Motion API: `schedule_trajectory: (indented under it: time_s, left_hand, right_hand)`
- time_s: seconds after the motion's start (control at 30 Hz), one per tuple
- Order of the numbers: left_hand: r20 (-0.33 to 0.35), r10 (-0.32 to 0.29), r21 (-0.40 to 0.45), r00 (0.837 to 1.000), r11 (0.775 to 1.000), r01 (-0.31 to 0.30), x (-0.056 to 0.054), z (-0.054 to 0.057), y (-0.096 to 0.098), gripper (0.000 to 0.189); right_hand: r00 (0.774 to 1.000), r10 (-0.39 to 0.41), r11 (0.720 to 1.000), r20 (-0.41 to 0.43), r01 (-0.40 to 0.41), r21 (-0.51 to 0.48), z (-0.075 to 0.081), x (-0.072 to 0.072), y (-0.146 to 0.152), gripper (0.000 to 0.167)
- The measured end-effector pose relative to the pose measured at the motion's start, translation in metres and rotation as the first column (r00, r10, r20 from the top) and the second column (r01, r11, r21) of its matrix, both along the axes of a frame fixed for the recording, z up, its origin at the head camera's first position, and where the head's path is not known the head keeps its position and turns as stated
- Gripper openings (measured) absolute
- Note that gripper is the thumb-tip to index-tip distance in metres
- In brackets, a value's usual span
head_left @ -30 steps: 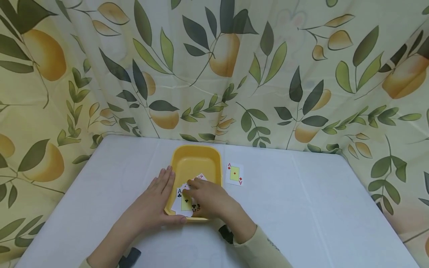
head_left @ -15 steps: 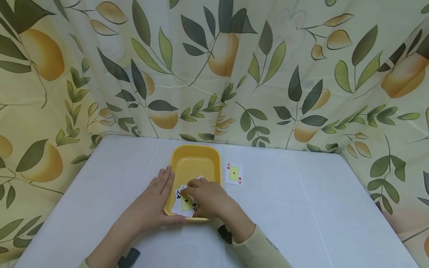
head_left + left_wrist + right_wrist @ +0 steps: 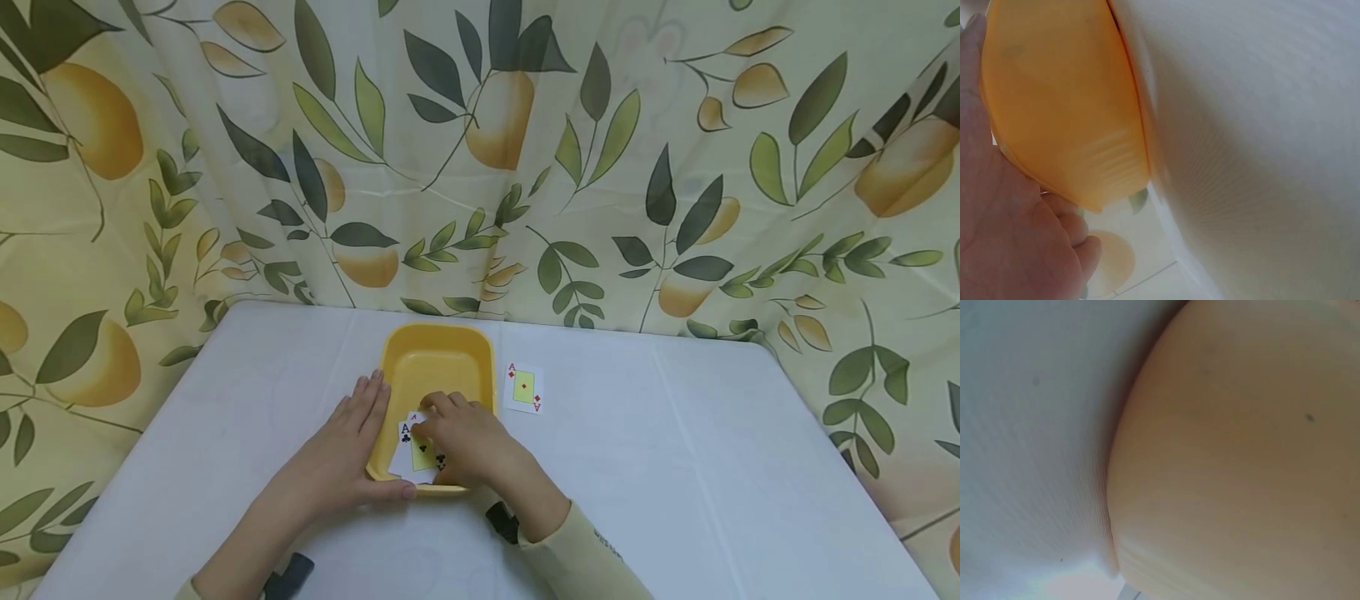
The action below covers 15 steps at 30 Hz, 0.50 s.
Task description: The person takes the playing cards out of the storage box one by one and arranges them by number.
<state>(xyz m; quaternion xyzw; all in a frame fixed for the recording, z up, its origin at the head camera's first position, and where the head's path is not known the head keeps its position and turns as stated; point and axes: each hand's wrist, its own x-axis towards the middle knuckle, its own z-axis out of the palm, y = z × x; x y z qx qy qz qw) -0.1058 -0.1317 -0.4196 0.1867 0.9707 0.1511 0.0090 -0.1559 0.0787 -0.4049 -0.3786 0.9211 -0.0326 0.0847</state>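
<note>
A yellow tray (image 3: 442, 367) lies on the white-covered table, with several playing cards bunched at its near end. On top shows the ace of clubs (image 3: 422, 458); a corner of another card peeks out behind it. My right hand (image 3: 468, 442) reaches into the tray, fingers and thumb curled round these cards and hiding part of them. My left hand (image 3: 345, 462) rests along the tray's left rim, fingers straight, thumb stretched along the near edge. In the left wrist view, the left hand (image 3: 1016, 231) touches the tray's outer wall (image 3: 1060, 94). Only the tray's wall (image 3: 1229, 456) shows in the right wrist view.
An ace of diamonds (image 3: 523, 388) lies face up on the table, just right of the tray. The white tablecloth (image 3: 697, 467) stretches out on both sides. Behind the table hangs a curtain (image 3: 480, 167) printed with fruit and leaves.
The right hand's fingers have drawn the cards closer together; the ace of clubs shifted slightly right, and the red card showing beyond the fingers is now covered. The left hand stays put.
</note>
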Motion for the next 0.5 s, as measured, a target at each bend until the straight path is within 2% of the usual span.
schedule_trajectory:
  time_s: [0.17, 0.43, 0.5]
  left_hand:
    - [-0.009, -0.007, 0.001, 1.000, 1.000, 0.007, 0.0001, 0.0005, 0.0000, 0.136]
    - [-0.003, -0.006, -0.005, 1.000, 1.000, 0.006, -0.0004, 0.0008, 0.0005, 0.136]
    - [0.000, -0.006, -0.007, 1.000, 1.000, 0.006, -0.0004, 0.0013, 0.0002, 0.136]
  right_hand:
    - [1.000, -0.005, 1.000, 0.029, 0.006, -0.007, -0.0002, -0.0005, -0.0001, 0.059]
    - [0.999, -0.026, 0.999, 0.029, 0.027, -0.040, 0.0000, -0.0008, 0.0011, 0.048]
    - [0.999, -0.026, 0.998, 0.023, 0.028, -0.053, 0.0000, -0.0007, 0.0014, 0.050]
